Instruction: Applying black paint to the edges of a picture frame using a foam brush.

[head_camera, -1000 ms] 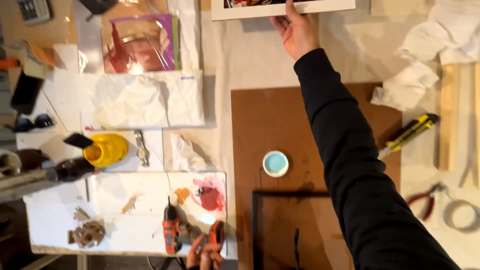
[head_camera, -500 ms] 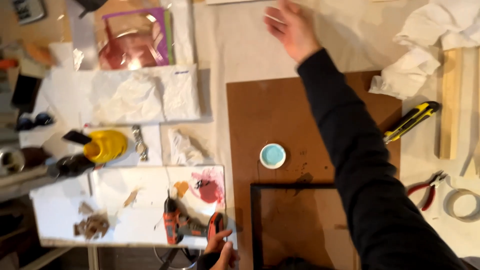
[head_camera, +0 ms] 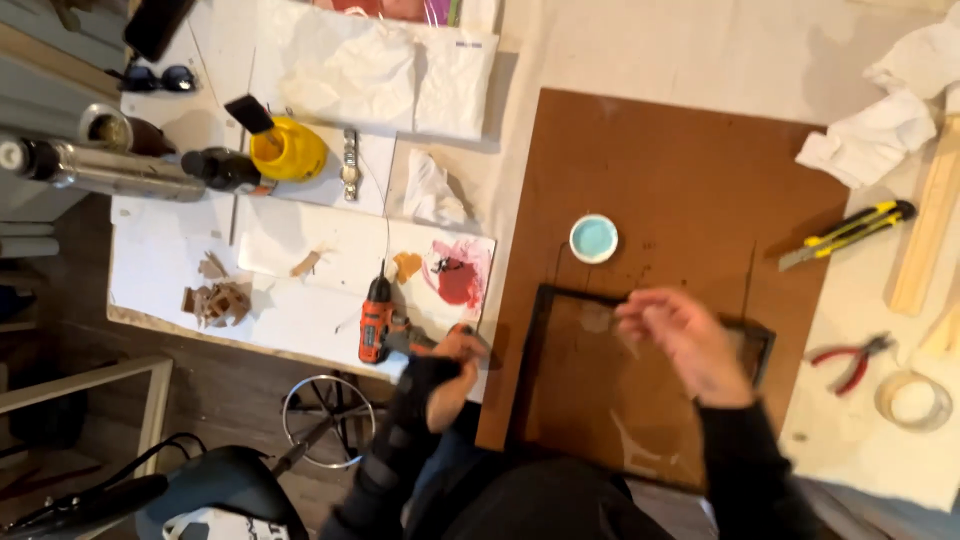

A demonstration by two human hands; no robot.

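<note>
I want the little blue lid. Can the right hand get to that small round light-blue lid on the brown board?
Probably yes. The right hand hovers over the black frame, just below the small round light-blue lid, with only bare brown board between them.

A pale paper-covered worktable (head_camera: 700,50) stands over dark wooden floor (head_camera: 230,400), a black chair (head_camera: 215,490) beside it.

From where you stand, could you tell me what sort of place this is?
Probably a craft or framing workshop: a cordless drill under the left hand, a utility knife, and a dark frame on a brown board.
</note>
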